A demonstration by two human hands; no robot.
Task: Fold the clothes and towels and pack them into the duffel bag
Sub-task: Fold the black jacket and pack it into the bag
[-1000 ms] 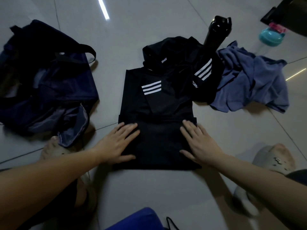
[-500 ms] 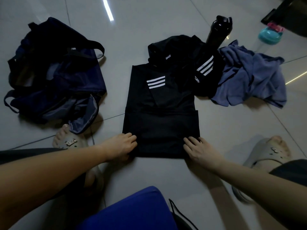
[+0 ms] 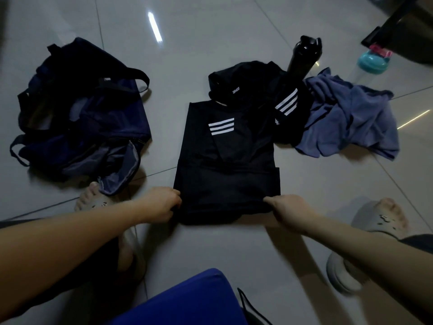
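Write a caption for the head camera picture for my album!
Left hand and right hand grip the near edge of a folded black shirt; the navy duffel bag lies beside it.

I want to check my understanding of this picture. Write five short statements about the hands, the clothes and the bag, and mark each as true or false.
1. The left hand and the right hand both grip the near edge of the black shirt. True.
2. The blue towel is neatly folded. False: it lies crumpled to the right of the shirt.
3. The duffel bag lies to the left of the shirt. True.
4. The black bottle lies on its side. False: it stands upright behind the clothes.
5. The shirt is already packed in the bag. False: it lies on the floor, apart from the bag.
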